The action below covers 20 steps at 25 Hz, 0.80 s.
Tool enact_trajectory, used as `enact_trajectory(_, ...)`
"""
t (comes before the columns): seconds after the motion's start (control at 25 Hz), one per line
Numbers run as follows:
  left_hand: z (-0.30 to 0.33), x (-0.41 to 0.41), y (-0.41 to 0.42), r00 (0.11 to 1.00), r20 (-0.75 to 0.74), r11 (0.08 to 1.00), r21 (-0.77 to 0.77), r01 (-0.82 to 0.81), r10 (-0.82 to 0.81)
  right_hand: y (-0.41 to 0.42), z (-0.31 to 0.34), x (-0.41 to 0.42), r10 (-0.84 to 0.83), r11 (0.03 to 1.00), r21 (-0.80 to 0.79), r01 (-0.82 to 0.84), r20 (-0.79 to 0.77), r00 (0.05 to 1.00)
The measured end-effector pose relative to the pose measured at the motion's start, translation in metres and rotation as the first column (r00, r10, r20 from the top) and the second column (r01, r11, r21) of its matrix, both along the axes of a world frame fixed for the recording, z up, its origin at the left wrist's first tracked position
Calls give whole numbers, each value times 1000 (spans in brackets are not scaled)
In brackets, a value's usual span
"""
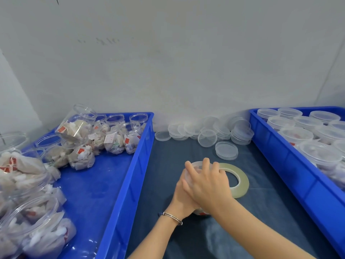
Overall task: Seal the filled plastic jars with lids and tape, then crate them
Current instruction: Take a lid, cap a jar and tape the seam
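The jar [200, 211] stands on the dark mat between the two blue crates, almost wholly hidden under both hands; its lid [198, 165] faces up, so the closing press runs straight down; the right hand [207, 186] lies flat on the lid, fingers spread, crossing over the left hand [183, 195], which clasps the jar's side; the tape roll [238, 179] lies flat just right of them, nearer the right hand.

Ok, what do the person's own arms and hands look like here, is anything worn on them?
Both forearms are bare, with no sleeves and no gloves in view. The left hand has a thin silver-coloured bangle at the wrist, with a small dark blue bit at its outer end. The right hand and its wrist show no jewellery or markings.
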<state>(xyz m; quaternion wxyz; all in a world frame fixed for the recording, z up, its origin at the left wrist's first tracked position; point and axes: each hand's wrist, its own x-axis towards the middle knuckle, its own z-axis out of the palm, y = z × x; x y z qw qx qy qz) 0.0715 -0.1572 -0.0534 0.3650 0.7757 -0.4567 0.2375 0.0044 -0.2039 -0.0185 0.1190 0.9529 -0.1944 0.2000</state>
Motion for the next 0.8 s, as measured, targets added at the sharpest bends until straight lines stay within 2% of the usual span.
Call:
enact_trajectory(0.04,-8,1,7,1000,-2,991,130,28,-28,0,3,0,-39,999,19,40,-26,999)
enact_trajectory(0.08,-15,6,8,993,-57,992,68,103,-100,-4,7,0,-4,999,50,7,-52,999)
enact_trajectory(0.12,-18,4,1,981,-111,983,75,169,-160,-13,9,-2,105,988,126,-88,-139,985)
enact_trajectory(0.16,-13,2,1,978,-118,964,186,192,-172,-26,12,-6,269,950,212,-229,-180,946)
enact_trajectory(0.2,-9,4,1,993,18,934,341,106,-119,-39,15,-8,404,900,259,-351,-191,895)
enact_trajectory(0.24,-6,8,6,990,-141,968,245,62,-28,-45,16,-10,489,857,278,-434,-171,855)
enact_trajectory(0.28,-7,0,7,986,-157,974,209,87,-54,-45,16,-11,512,846,250,-472,-131,849)
enact_trajectory(0.32,-5,-3,7,972,-222,992,83,97,-76,-40,13,-11,486,865,169,-472,-47,873)
enact_trajectory(0.36,-6,-5,3,924,-338,982,1,187,-176,-32,9,-9,438,890,125,-437,28,899)
enact_trajectory(0.4,-8,-5,-1,854,-461,970,-144,195,-241,-22,3,-8,384,909,148,-389,63,921)
enact_trajectory(0.44,-3,-12,7,803,-535,964,-182,193,-262,-13,-1,-5,346,919,164,-358,95,933)
enact_trajectory(0.52,-8,-7,11,812,-541,959,-273,78,-220,-12,-3,-3,357,903,175,-392,201,912)
enact_trajectory(0.56,-8,-5,10,712,-651,962,-223,154,-265,-21,3,-4,370,836,295,-464,322,872)
enact_trajectory(0.6,-12,-12,9,728,-602,945,-191,267,-328,-32,10,-7,329,698,484,-528,439,836)
enact_trajectory(0.64,-18,-12,14,709,-611,935,-263,239,-354,-46,10,-12,219,497,644,-582,556,802)
enact_trajectory(0.68,-19,-13,17,644,-664,925,-283,254,-380,-62,4,-19,84,454,683,-572,607,791)
enact_trajectory(0.72,-23,-11,21,602,-694,919,-294,264,-395,-78,-4,-30,5,574,695,-433,525,851)
enact_trajectory(0.76,-24,-9,24,548,-722,905,-313,286,-423,-93,-18,-42,-34,692,685,-228,346,937)
enact_trajectory(0.8,-18,-10,27,507,-736,892,-338,299,-448,-103,-36,-55,-29,777,629,-24,74,997)
